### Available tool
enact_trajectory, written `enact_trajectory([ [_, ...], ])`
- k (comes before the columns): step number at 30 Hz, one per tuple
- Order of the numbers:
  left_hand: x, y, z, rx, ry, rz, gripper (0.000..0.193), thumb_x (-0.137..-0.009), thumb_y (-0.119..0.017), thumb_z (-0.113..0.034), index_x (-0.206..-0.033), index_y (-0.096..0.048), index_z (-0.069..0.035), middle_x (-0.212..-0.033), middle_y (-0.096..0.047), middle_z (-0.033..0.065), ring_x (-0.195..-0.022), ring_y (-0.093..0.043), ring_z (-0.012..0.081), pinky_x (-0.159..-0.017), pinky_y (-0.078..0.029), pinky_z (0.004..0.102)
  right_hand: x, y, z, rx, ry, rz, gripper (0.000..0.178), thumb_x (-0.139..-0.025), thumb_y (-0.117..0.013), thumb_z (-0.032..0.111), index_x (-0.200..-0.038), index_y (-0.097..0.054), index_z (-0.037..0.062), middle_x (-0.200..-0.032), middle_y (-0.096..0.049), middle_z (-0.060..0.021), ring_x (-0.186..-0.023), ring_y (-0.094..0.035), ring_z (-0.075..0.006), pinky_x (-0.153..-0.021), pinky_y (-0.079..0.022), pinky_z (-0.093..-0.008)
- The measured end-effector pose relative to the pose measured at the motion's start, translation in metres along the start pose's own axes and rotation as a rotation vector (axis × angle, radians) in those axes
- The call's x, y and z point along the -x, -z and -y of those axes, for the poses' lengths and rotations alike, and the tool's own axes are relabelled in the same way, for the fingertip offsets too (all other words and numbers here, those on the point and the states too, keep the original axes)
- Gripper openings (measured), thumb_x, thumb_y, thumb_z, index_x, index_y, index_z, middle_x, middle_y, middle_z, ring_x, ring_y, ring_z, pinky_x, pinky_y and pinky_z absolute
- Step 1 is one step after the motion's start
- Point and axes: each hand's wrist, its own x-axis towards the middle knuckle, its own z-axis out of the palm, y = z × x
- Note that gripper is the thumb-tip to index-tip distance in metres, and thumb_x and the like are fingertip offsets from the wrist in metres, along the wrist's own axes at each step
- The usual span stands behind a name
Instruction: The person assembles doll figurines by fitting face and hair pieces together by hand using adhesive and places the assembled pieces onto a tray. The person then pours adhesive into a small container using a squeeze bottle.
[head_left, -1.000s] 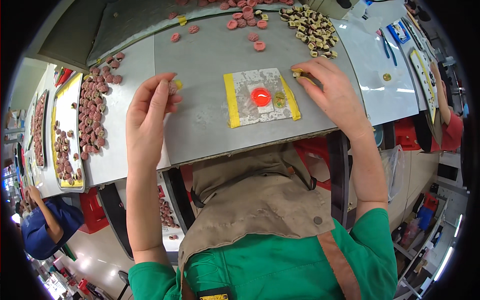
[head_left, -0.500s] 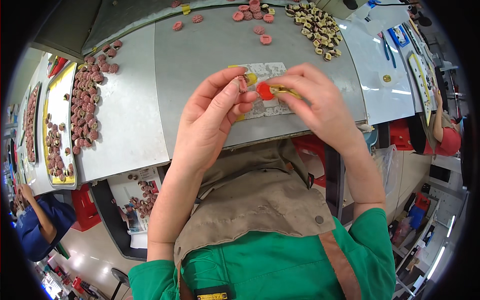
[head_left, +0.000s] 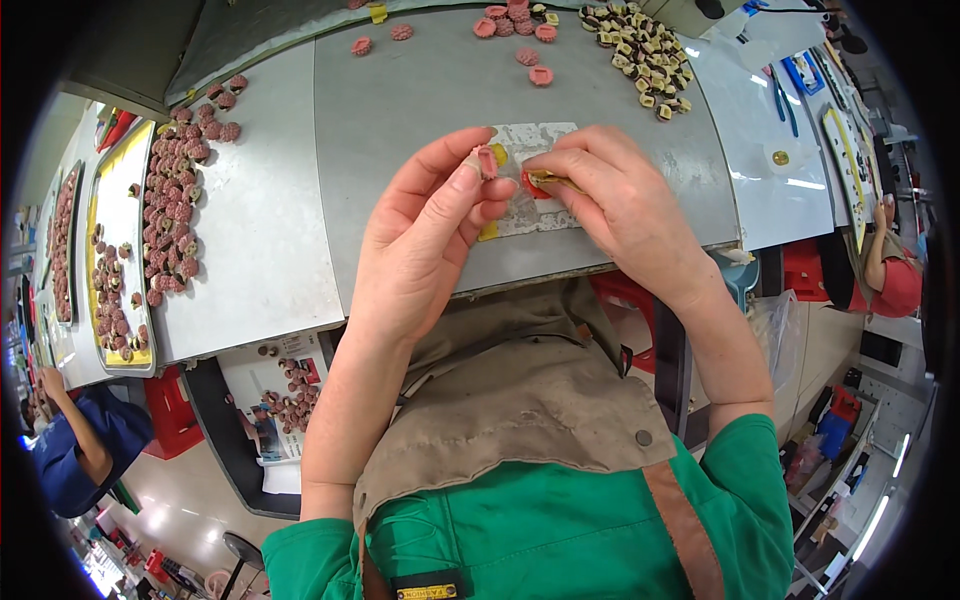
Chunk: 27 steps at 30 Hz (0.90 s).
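From my remote view, both forearms angle inward over the grey surface (head_left: 400, 105), and the hands sit near each other but apart. My left hand (head_left: 420, 230), palm turned inward with fingers curled, pinches a pink bumpy piece (head_left: 487, 161) between thumb and fingers, above the mottled board (head_left: 548, 217). My right hand (head_left: 630, 205), back upward, grips a thin gold-coloured tool (head_left: 556, 181) at the round red item (head_left: 532, 188).

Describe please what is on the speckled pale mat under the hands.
On the mat, part of a red piece and some yellow tape show. The left hand and right hand cover other parts, so anything there is hidden.
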Motion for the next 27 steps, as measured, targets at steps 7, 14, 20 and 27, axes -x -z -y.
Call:
enact_trajectory([
  [7,0.001,-0.001,0.002,0.006,-0.007,-0.005,0.034,-0.096,-0.055,-0.017,-0.125,-0.051,-0.001,-0.107,-0.06,0.0035,-0.095,-0.06,0.0117,-0.084,-0.049,0.0246,0.003,0.008,0.0,0.038,0.036,0.035,0.022,-0.077,-0.063,-0.001,-0.099,-0.063,0.0034,-0.093,-0.057,-0.0099,-0.087,-0.056,-0.0272,-0.074,-0.048,-0.0358],
  [14,0.001,-0.009,-0.003,0.009,0.04,-0.005,0.03,-0.096,-0.056,-0.019,-0.121,-0.054,-0.003,-0.107,-0.06,0.0031,-0.096,-0.058,0.0117,-0.084,-0.047,0.0247,0.006,0.013,0.005,-0.32,-0.205,-0.05,0.017,-0.084,-0.061,0.002,-0.101,-0.06,0.0018,-0.097,-0.058,-0.0089,-0.087,-0.058,-0.0208,-0.076,-0.048,-0.0304],
  [20,-0.001,-0.017,-0.002,-0.021,0.037,0.004,0.028,-0.095,-0.057,-0.02,-0.117,-0.055,-0.003,-0.107,-0.061,0.0032,-0.096,-0.057,0.011,-0.085,-0.046,0.0252,-0.005,0.013,0.019,-0.736,-0.287,-0.151,0.018,-0.088,-0.06,0.003,-0.106,-0.058,0.0009,-0.103,-0.057,-0.0078,-0.093,-0.058,-0.0158,-0.08,-0.048,-0.0275],
  [27,0.003,-0.03,0.004,-0.251,-0.119,-0.074,0.028,-0.094,-0.06,-0.02,-0.114,-0.057,0.0,-0.104,-0.062,0.0045,-0.09,-0.056,0.0095,-0.083,-0.046,0.0239,-0.004,0.007,0.016,-0.371,0.002,-0.241,0.02,-0.086,-0.063,0.006,-0.106,-0.059,0.003,-0.102,-0.058,-0.0103,-0.091,-0.059,-0.0213,-0.077,-0.05,-0.0293],
])
